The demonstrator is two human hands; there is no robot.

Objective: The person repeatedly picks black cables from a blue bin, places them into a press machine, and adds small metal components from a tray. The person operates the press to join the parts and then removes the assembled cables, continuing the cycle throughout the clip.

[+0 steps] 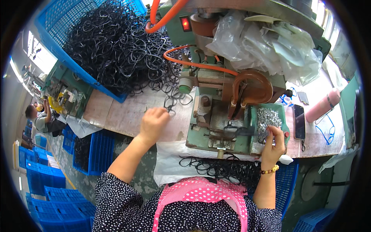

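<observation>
My left hand (153, 121) rests on the wooden bench (127, 116), its fingers closed on a black wire ring (170, 106) at the edge of a big heap of black rings (116, 42). My right hand (273, 141) is at the green tray of small silver metal clips (268, 118), pinching a thin dark tool or piece that points left toward the green machine (216, 123). A copper-coloured curved part (251, 83) arches over the machine's work spot.
A blue crate (58, 46) holds the ring heap at the back left. Orange hoses (185, 62) and clear plastic bags (270, 42) top the machine. A dark phone (298, 121) and a pink bottle (322, 105) lie at right. More rings (224, 168) rest on my lap. Another person (40, 120) sits far left.
</observation>
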